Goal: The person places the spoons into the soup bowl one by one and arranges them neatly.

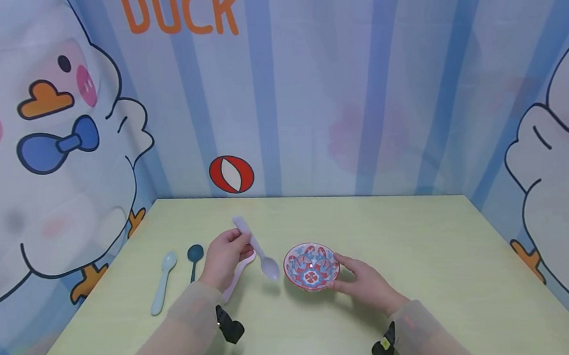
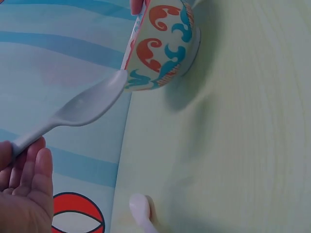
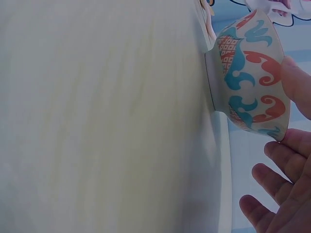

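Seen from the head camera: a pale green table in a corner of cartoon duck curtains. Left hand raised a little above the tabletop, fingers curled round the handle of a lilac spoon, pinching it near the upper end. From that grip, spoon slanting down and to the right, its scoop hanging just beside the left rim of a small patterned bowl. Right hand resting on the table at the bowl's right side, fingers fairly straight, thumb and fingertips touching the bowl's wall. Bowl standing upright between the two hands.

Under the left hand, a pale pink spoon lying on the table, partly hidden. Further left of the grip, a dark teal spoon and then a light blue spoon, lying side by side but apart.

Left wrist camera adding what the head view cannot settle: the scoop's tip meeting the bowl's rim in that view, though contact or mere overlap cannot be told. Also there, the pink spoon's end below.

Right wrist camera showing the bowl's outside, red and teal scrolls, its foot flat on the table, one fingertip pressed against the wall, other fingers spread just beside the rim.
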Motion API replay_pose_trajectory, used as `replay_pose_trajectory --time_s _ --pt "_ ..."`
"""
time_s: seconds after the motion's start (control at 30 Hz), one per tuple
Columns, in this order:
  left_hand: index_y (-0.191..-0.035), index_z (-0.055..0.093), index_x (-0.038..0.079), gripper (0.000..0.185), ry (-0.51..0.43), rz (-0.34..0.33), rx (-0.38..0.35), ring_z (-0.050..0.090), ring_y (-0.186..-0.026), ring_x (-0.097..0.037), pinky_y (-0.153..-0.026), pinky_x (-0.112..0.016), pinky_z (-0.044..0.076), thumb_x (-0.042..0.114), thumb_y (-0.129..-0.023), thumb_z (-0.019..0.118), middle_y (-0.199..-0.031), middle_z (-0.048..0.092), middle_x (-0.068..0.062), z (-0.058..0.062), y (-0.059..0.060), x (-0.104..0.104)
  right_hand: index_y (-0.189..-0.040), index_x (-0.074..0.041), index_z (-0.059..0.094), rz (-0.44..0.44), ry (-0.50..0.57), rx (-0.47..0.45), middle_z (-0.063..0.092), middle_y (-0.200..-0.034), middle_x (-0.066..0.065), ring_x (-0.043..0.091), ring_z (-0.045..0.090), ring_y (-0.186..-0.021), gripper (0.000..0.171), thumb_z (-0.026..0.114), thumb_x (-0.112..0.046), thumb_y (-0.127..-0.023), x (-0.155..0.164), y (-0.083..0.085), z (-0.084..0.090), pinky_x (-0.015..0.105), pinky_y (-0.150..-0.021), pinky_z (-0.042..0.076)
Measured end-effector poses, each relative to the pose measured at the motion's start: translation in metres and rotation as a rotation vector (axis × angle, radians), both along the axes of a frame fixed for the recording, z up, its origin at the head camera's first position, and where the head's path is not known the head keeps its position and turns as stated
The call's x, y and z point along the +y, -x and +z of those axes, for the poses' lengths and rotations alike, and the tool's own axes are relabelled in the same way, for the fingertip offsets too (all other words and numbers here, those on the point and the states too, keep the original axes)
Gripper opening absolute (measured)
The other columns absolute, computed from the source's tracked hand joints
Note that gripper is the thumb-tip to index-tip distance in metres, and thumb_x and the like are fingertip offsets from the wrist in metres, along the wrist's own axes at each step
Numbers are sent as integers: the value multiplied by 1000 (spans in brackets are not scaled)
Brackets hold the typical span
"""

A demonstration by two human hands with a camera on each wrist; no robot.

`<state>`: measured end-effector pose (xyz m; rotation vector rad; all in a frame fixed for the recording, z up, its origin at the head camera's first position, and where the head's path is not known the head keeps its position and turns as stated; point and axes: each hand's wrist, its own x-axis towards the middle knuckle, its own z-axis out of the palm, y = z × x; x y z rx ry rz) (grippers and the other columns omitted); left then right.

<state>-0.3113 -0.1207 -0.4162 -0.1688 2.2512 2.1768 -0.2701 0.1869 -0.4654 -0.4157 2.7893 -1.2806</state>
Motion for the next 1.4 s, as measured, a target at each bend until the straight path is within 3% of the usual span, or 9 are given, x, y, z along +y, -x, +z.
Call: replay_pose_trajectory --time_s 0.4,0.57,0.9,1.4 --pt "-124 62 10 35 52 -30 -17 64 -95 -23 -88 -34 53 27 -93 64 -110 64 -10 30 11 31 -144 -8 43 4 7 6 44 -145 17 40 36 -134 76 75 -39 -82 0 0 0 58 -107 29" --pt "-122 64 8 34 49 -48 -20 63 -93 -23 -88 -34 53 25 -93 65 -108 65 -11 34 19 43 -144 -9 43 0 2 3 44 -145 17 41 36 -134 77 74 -40 -82 1 0 -1 58 -107 28" --pt "-116 66 9 30 72 -136 -18 63 -91 -22 -87 -33 52 25 -91 67 -103 67 -9 35 29 70 -144 -9 44 0 4 13 45 -144 17 41 38 -133 77 75 -41 -82 0 0 -1 59 -106 29" --pt "-114 64 4 28 100 -194 -60 65 -84 -22 -77 -31 56 21 -92 67 -100 66 -11 22 42 97 -144 -11 44 -5 -7 24 47 -142 15 40 40 -132 76 75 -41 -81 2 3 -3 58 -106 30"
